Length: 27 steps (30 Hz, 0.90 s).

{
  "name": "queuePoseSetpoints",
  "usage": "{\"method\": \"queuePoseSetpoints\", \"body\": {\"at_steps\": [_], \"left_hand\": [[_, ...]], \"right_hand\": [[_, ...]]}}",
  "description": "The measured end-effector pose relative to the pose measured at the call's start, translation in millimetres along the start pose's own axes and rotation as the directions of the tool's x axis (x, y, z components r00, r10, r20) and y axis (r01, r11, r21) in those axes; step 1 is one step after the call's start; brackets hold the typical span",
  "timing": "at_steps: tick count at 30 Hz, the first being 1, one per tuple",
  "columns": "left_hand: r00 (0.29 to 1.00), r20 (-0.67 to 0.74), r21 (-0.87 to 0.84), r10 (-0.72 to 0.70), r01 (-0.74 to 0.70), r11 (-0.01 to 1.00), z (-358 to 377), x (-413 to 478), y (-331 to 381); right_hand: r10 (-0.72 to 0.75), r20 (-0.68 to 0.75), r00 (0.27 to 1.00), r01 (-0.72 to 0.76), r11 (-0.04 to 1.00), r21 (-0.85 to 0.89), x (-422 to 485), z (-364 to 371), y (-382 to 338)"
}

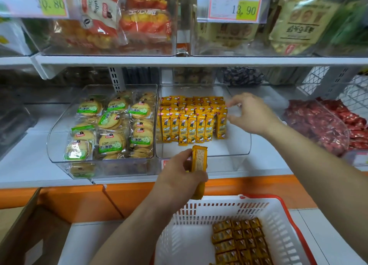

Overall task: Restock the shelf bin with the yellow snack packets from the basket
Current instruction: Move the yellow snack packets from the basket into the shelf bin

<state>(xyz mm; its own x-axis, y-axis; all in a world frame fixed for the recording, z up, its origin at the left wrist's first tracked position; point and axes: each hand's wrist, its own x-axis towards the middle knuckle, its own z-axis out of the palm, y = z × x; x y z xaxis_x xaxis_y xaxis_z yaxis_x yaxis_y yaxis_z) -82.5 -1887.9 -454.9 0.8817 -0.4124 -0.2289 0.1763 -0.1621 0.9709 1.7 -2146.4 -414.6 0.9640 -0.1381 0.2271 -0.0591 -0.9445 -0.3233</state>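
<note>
A clear plastic shelf bin [242, 145] holds several upright yellow snack packets [192, 123] in rows toward its back and left. My left hand [179, 177] is shut on a few yellow packets [199, 161], held upright just in front of the bin's front lip. My right hand [251, 113] hovers open at the right end of the front row, fingers spread beside the rightmost packet, holding nothing. Below, a white basket with a red rim [199, 215] contains several more yellow packets [241, 241] packed at its right side.
A neighbouring clear bin [59, 125] on the left is full of round green-labelled biscuit packs. Red wrapped snacks [322, 125] fill a bin to the right. An upper shelf [179, 60] with price tags hangs overhead. An orange ledge [79, 197] and a cardboard box [23, 235] lie below left.
</note>
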Motion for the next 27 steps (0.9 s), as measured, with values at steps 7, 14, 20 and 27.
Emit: {"method": "queuePoseSetpoints", "body": {"at_steps": [7, 14, 20, 27], "left_hand": [[0.997, 0.04, -0.034, 0.061, -0.06, 0.998, 20, -11, 4], [0.966, 0.01, 0.167, 0.257, -0.256, 0.952, 42, -26, 2], [0.985, -0.009, 0.078, 0.171, -0.17, 0.982, 45, -28, -2], [0.983, -0.057, -0.006, 0.177, -0.177, 0.984, 46, -32, 0]], "right_hand": [[-0.004, 0.201, 0.98, -0.142, 0.694, 0.706, -128, -15, -38], [-0.015, 0.287, 0.958, -0.224, 0.589, 0.776, -145, -17, -40], [-0.133, 0.263, 0.956, -0.214, 0.3, 0.93, -146, -26, -12], [-0.149, 0.282, 0.948, -0.249, 0.205, 0.946, -148, -28, -3]]}}
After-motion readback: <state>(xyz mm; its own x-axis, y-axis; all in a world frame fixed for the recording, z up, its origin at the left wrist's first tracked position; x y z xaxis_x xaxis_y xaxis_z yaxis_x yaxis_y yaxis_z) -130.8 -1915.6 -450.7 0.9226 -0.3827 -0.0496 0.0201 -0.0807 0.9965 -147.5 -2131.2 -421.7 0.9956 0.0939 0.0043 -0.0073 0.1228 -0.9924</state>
